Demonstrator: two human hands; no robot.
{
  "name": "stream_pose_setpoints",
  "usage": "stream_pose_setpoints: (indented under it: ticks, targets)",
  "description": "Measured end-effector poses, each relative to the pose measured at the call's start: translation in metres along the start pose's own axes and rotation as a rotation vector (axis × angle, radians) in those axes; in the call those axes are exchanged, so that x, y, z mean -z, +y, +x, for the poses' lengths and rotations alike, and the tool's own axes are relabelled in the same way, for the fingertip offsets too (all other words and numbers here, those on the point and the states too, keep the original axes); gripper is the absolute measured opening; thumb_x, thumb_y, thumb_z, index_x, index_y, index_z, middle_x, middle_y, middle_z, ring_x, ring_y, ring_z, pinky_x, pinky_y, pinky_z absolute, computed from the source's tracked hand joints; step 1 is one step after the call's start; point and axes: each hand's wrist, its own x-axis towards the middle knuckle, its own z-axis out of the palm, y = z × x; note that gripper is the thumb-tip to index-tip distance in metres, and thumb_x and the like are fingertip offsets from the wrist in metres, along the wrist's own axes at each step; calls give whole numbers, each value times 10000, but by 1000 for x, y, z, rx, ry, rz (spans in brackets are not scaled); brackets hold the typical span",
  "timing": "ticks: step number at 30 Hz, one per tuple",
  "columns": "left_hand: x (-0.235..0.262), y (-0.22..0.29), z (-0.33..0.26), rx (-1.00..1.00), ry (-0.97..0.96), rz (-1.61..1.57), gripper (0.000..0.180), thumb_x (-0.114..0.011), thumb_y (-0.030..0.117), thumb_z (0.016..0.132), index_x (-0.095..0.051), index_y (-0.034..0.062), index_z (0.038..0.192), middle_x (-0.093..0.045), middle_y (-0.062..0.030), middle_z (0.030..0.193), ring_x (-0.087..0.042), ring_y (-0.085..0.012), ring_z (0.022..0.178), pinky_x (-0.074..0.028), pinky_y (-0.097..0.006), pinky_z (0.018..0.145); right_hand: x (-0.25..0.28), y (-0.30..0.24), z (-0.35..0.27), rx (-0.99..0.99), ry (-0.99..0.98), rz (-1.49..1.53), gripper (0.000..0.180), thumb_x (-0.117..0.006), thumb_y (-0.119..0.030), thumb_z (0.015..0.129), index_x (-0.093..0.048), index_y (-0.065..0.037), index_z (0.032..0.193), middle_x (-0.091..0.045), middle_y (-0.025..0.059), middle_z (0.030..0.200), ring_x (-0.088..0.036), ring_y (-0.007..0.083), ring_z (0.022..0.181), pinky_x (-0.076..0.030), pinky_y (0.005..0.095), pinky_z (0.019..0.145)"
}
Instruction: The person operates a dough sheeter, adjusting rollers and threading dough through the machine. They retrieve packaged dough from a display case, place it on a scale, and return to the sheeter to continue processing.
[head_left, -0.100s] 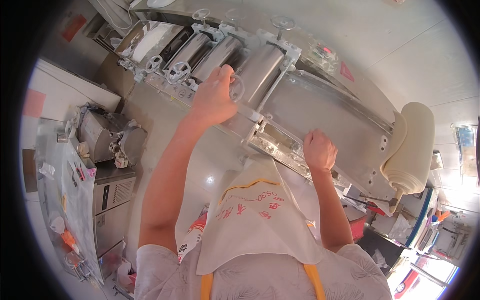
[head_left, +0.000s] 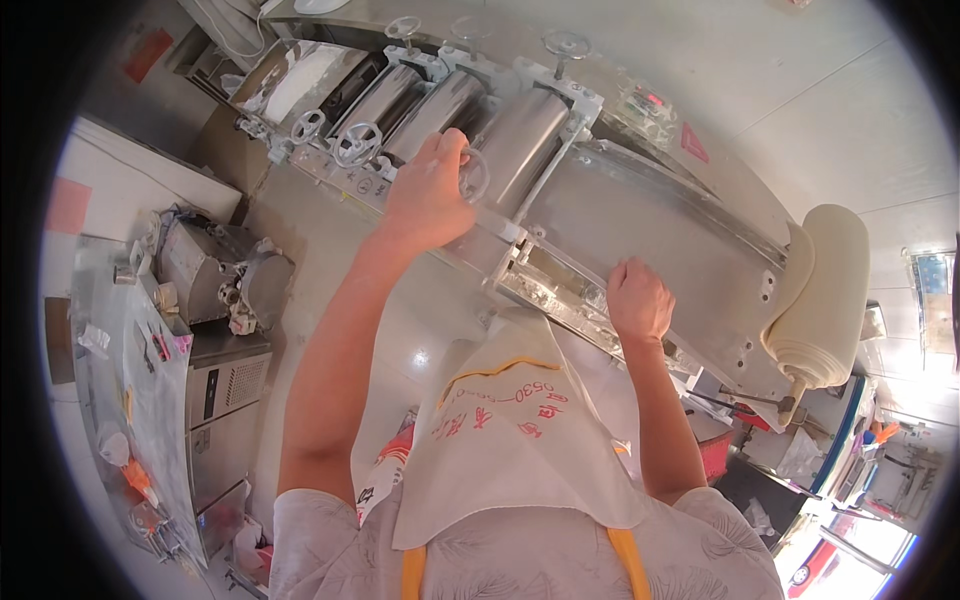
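A dough sheeting machine with several shiny steel rollers (head_left: 518,140) stretches across the view in front of me. My left hand (head_left: 432,195) is closed around a small metal handwheel (head_left: 474,177) on the machine's near side, by the largest roller. Farther right, my right hand (head_left: 640,300) is curled into a closed grip at the near side rail (head_left: 580,272) of the flat metal bed (head_left: 650,225); its fingertips are hidden. At the bed's right end, a thick roll of pale dough sheet (head_left: 825,300) is wound on a rod.
Other handwheels (head_left: 358,146) stick out along the near side, and more (head_left: 566,46) stand on top. A floury hopper end (head_left: 305,80) lies far left. On the left stand a steel cabinet (head_left: 228,390) and a small motorised machine (head_left: 215,270). A wall runs behind.
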Motion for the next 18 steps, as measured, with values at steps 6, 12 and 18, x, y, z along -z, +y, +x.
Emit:
stream_pose_setpoints:
  ticks: [6,12,18]
  targets:
    - [-7,2,-1,13,34,-18,561,-637,-77,756,-513,86,1278,-678,-142,1275,-665,-436,1194,-530,-518,939,2,3,1,4,10,-8,292,-612,-285,1040,-664,-60,861,-752,175,876,-736,428,823,-581,564,745]
    - [-3,7,-2,40,26,-9,572,-639,-87,749,-517,84,1281,-666,-137,1282,-664,-425,1198,-531,-518,949,0,2,0,-4,-10,-2,293,-611,-286,1044,-663,-59,866,-752,175,878,-735,428,824,-578,562,748]
    - [-1,-13,0,-38,-6,-106,636,-729,-33,751,-535,92,1344,-659,-129,1299,-677,-360,1205,-540,-462,975,0,-2,-1,-1,-5,9,295,-613,-289,1043,-664,-59,867,-753,174,869,-733,429,819,-577,561,747]
